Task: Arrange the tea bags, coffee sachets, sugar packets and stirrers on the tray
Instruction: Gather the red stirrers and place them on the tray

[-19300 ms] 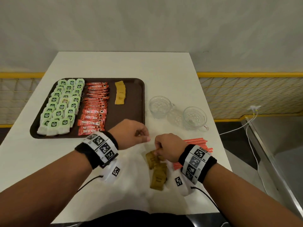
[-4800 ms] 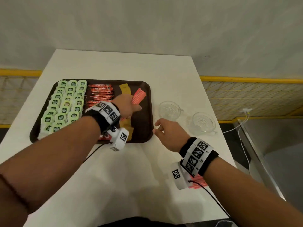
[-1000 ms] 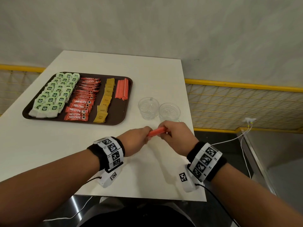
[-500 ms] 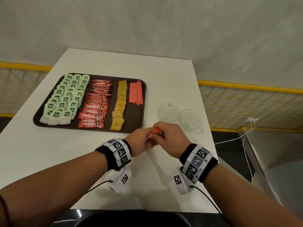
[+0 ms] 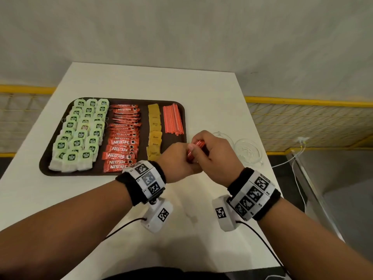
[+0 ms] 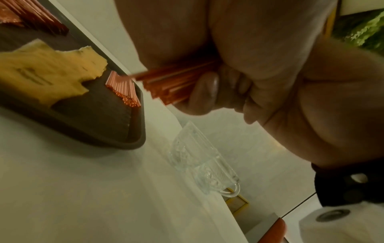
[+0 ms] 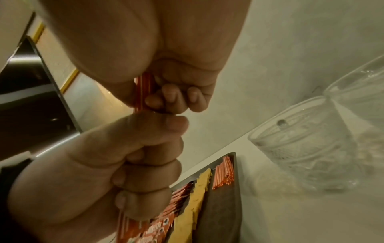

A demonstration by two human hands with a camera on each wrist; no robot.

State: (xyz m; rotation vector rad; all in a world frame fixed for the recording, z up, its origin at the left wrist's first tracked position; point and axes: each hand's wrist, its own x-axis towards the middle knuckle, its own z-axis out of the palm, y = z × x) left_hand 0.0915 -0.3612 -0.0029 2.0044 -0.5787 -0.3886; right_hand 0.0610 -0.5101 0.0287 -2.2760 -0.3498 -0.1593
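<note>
A brown tray (image 5: 43, 166) at the table's left holds rows of green tea bags (image 5: 80, 134), red coffee sachets (image 5: 123, 138), yellow sugar packets (image 5: 154, 136) and a row of orange stirrers (image 5: 172, 120) at its far right. Just off the tray's near right corner, my left hand (image 5: 179, 158) and right hand (image 5: 212, 152) are pressed together, both gripping one bundle of orange stirrers (image 5: 196, 147). In the left wrist view the bundle (image 6: 172, 82) sticks out of the fist toward the tray (image 6: 135, 141). The right wrist view shows the stirrers (image 7: 143, 88) between curled fingers.
Two empty glass cups (image 5: 249, 151) stand on the white table (image 5: 141, 81) right of my hands, close to its right edge. A white cable (image 5: 296, 156) hangs beyond that edge. Bare brown tray floor lies near the stirrer row's near end (image 5: 175, 146).
My hands have closed together around the stirrer bundle, which lay level between them a second ago and now tilts up. They sit nearer the tray's right corner.
</note>
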